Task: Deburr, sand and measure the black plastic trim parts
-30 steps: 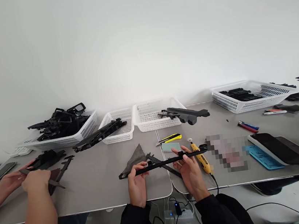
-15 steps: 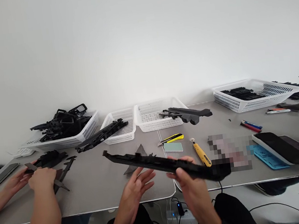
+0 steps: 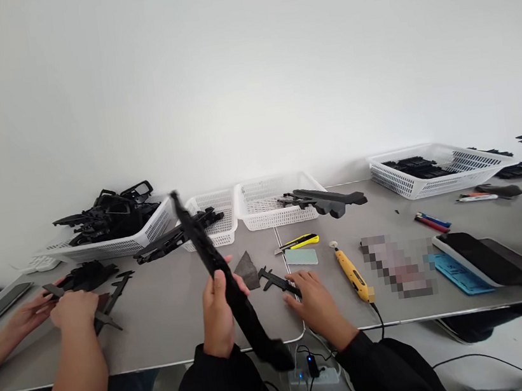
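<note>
My left hand (image 3: 220,319) is closed around the middle of a long black plastic part (image 3: 242,313), held at a slant above the table edge. Its upper end points to the back left, its lower end comes down near my lap. At the table's front, my right hand (image 3: 321,309) has its thumb and fingers around the near end of a black vernier caliper (image 3: 274,278), which lies on the table. A grey sandpaper piece (image 3: 246,270) lies just left of the caliper. Behind it are a yellow utility knife (image 3: 302,241) and a pale green block (image 3: 300,256).
A yellow rotary tool (image 3: 352,274) with a cord lies to the right. White baskets (image 3: 283,218) line the back, one with a black part (image 3: 329,199) jutting out. At left, a co-worker's hands (image 3: 71,310) handle another caliper. Phones (image 3: 480,256) lie at right.
The long black part has passed from my right hand to my left and swung to a steeper slant. My right hand has come down onto the caliper.
</note>
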Action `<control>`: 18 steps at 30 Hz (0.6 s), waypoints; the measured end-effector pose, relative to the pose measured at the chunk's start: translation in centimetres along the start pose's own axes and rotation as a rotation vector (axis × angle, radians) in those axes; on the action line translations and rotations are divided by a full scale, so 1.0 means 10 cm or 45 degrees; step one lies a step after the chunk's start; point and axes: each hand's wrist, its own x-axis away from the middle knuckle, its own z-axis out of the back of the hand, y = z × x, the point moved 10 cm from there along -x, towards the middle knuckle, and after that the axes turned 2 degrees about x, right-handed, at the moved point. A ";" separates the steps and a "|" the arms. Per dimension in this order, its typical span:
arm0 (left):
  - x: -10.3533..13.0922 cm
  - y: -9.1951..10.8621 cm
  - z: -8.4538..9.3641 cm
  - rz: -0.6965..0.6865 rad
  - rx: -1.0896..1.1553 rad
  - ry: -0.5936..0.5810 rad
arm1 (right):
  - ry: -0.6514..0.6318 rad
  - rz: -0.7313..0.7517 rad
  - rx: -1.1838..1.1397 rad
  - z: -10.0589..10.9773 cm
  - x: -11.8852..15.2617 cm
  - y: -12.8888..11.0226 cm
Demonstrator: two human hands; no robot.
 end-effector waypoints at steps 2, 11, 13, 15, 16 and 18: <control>0.06 -0.19 -0.08 0.057 -0.048 -0.040 | -0.105 0.021 0.225 -0.15 -0.15 -0.04; 0.15 -0.93 -0.25 0.156 -0.072 -0.202 | -0.211 0.016 0.324 -0.34 -0.31 0.15; 0.13 -1.02 -0.23 0.191 -0.080 -0.213 | -0.176 0.004 0.204 -0.28 -0.33 0.22; 0.14 -1.08 -0.21 0.226 -0.082 -0.226 | -0.090 -0.012 0.037 -0.14 -0.36 0.27; 0.15 -1.10 -0.21 0.241 -0.084 -0.237 | -0.040 -0.019 -0.071 -0.06 -0.38 0.29; 0.18 -1.11 -0.23 0.265 -0.092 -0.261 | 0.054 -0.038 -0.329 0.11 -0.40 0.31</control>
